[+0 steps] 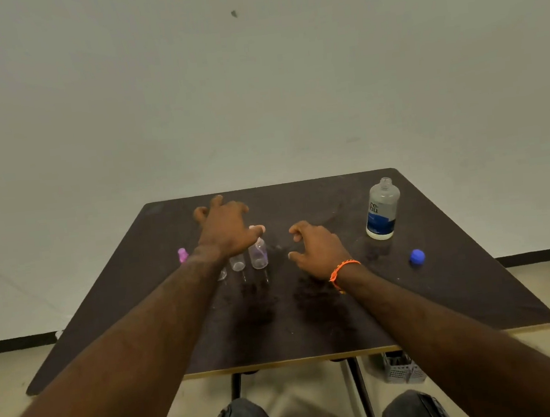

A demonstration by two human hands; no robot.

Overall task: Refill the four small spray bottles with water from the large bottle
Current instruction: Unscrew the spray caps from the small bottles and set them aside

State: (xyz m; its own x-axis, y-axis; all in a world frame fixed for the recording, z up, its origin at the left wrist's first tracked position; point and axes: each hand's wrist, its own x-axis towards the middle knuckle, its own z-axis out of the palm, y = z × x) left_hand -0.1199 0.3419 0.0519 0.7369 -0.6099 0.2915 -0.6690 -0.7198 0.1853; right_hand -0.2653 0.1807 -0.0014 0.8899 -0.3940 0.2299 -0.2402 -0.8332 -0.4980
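Several small clear spray bottles stand in a row mid-table: one with a pink top [258, 253], an open one [237, 262] to its left, another mostly hidden under my left forearm [222, 274], and one with a purple cap [183, 255] further left. My left hand [224, 227] hovers over this row, fingers spread and loosely curled, holding nothing. My right hand [317, 248] hovers just right of the bottles, fingers loosely curled and empty, an orange band on its wrist. The large bottle [381, 210] stands uncapped at the far right. Its blue cap [417, 257] lies nearer me on the table.
The dark table [445, 292] stands against a plain wall. Below its front edge are table legs, a grey slotted basket [404, 369] on the floor, and my knees.
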